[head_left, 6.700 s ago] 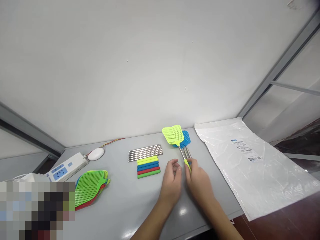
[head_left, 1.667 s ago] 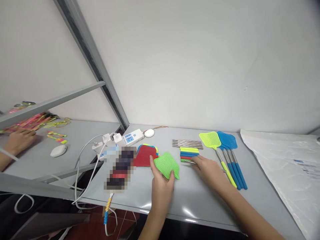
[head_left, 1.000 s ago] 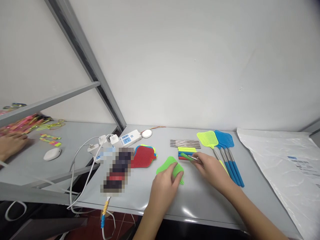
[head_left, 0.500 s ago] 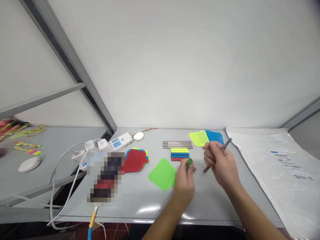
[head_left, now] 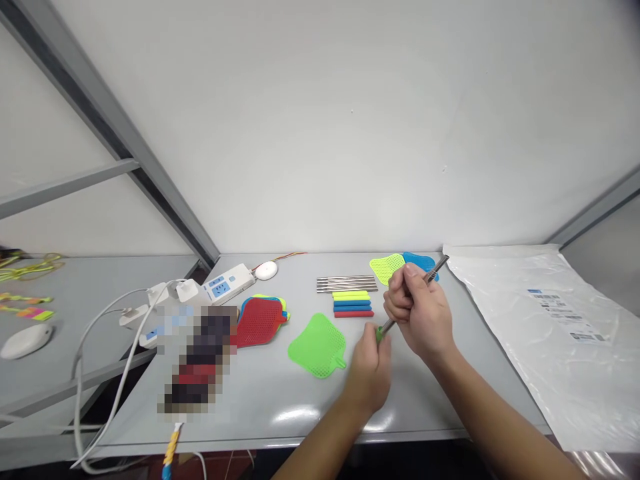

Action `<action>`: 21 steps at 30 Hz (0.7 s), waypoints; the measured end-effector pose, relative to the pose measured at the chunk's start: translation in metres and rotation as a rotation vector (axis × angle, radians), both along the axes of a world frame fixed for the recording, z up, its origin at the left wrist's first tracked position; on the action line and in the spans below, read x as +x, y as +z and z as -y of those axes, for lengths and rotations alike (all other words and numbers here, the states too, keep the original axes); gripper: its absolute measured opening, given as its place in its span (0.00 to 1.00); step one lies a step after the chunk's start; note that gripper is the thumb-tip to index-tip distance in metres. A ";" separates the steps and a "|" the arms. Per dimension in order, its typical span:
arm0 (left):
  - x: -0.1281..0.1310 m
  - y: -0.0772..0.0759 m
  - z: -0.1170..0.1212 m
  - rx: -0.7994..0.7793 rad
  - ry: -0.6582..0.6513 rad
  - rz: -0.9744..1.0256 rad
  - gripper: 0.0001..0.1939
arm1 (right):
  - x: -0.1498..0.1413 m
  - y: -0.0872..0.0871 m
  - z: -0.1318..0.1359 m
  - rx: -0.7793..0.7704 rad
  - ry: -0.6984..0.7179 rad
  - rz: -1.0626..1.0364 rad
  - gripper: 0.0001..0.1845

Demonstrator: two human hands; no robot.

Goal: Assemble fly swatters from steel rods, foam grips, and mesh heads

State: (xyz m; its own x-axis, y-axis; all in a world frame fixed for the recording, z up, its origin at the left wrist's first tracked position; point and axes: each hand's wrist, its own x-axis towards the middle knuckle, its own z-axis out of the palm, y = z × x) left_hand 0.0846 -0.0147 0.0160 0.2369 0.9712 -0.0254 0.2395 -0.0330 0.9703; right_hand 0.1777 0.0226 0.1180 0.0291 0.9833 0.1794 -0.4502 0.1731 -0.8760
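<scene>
Grey table [head_left: 280, 393] w/ swatter heads [head_left: 260, 320], rods [head_left: 347, 285], grips [head_left: 353, 304].

A plain white wall [head_left: 320, 133] is seen behind a grey table [head_left: 260, 393]; grey metal frame bars [head_left: 100, 127] are set leftward (red floor glimpsed below).

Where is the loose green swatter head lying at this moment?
In the head view, the green swatter head lies flat on the grey table, just left of the left hand and right of the red swatter head.
</scene>
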 end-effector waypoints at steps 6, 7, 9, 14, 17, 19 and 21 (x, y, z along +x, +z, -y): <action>0.000 0.000 -0.003 -0.005 -0.022 0.000 0.12 | 0.000 -0.004 0.000 0.026 0.047 0.082 0.17; 0.001 0.000 -0.003 0.000 -0.021 -0.009 0.12 | 0.000 -0.004 0.000 0.027 0.048 0.083 0.17; 0.001 -0.001 -0.003 0.005 -0.016 -0.022 0.12 | 0.000 -0.005 0.000 0.028 0.044 0.083 0.18; -0.001 0.000 -0.003 0.015 -0.037 -0.001 0.13 | 0.001 -0.006 0.002 0.023 0.045 0.131 0.17; -0.001 0.002 -0.003 0.017 -0.043 0.027 0.13 | -0.001 -0.006 0.003 0.034 0.078 0.168 0.18; -0.001 0.003 -0.003 0.029 -0.044 0.047 0.12 | -0.001 -0.005 0.002 0.037 0.093 0.189 0.18; -0.001 0.004 -0.004 0.041 -0.046 0.060 0.12 | -0.001 -0.005 0.001 0.031 0.091 0.203 0.18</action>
